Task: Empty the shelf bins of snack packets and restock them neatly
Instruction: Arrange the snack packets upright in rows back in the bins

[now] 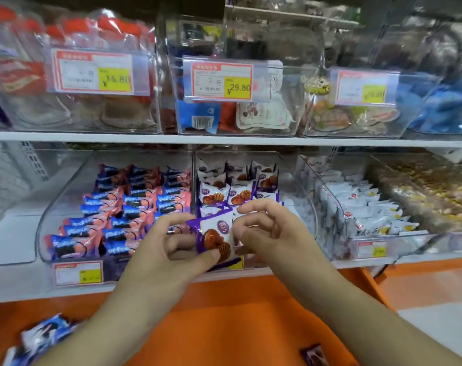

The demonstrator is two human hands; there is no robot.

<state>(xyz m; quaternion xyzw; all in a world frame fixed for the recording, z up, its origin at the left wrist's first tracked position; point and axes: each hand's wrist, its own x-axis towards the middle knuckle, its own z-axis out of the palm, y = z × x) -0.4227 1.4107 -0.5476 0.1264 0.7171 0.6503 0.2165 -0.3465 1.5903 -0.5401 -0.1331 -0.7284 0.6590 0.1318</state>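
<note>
My left hand (169, 244) pinches a white-and-purple waffle snack packet (215, 237) at the front lip of the middle clear bin (298, 180) on the lower shelf. My right hand (261, 228) has its fingers curled on the packet's right edge. Behind it, matching waffle packets (238, 186) stand in neat rows inside that bin. The bin to the left (63, 196) holds rows of blue-and-pink packets (134, 207). The bin to the right holds white packets (362, 207).
An orange ledge (224, 318) runs below the shelf; loose blue-white packets (42, 336) lie on it at the left and a dark purple packet (313, 355) at the bottom right. The upper shelf carries clear bins with price tags (222, 80).
</note>
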